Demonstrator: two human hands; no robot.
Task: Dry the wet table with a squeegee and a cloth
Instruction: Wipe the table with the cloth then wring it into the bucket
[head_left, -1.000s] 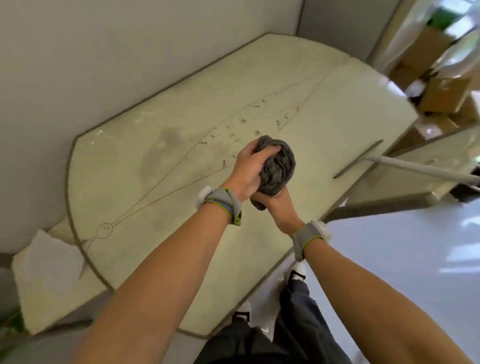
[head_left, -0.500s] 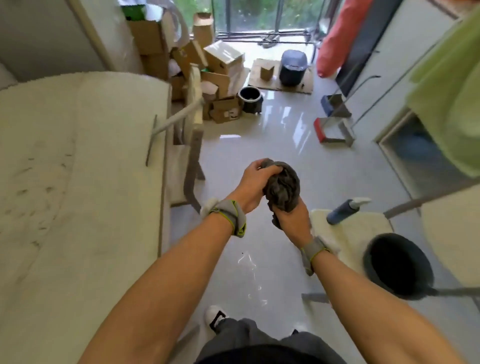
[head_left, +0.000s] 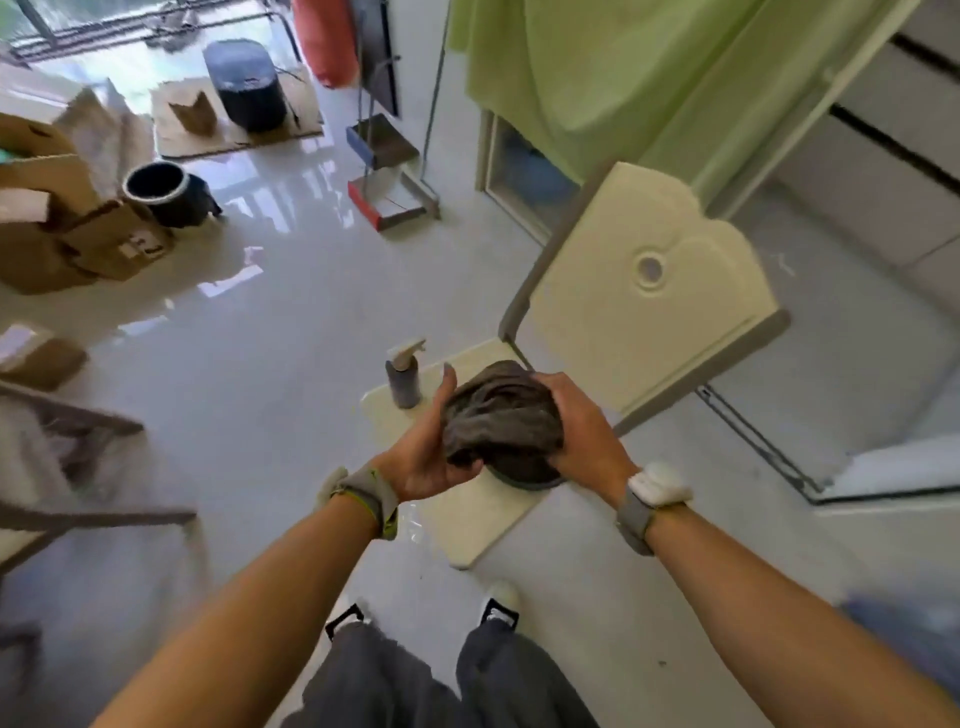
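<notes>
Cloth: your cloth (head_left: 501, 415) is a bunched grey wad between both hands, over a dark bucket (head_left: 519, 482).
Left hand: your left hand (head_left: 423, 449) cups its left side, thumb up.
Right hand: your right hand (head_left: 579, 436) wraps its right side.
Bottle: bottle (head_left: 404, 379) just left.

A dark grey crumpled cloth (head_left: 501, 415), streaked with darker folds, is recorded. Yellow-green edging is noted on the grey fabric left wristband (head_left: 371, 499), and a white pad on the grey fabric right wristband (head_left: 657, 486). The cream plastic folding chair (head_left: 623, 322) is framed in grey. At its seat's far left corner, a grey spray bottle (head_left: 404, 376) with a white trigger is logged. A lime-green draped sheet (head_left: 597, 67) and brown cardboard boxes (head_left: 52, 218) are observed.
</notes>
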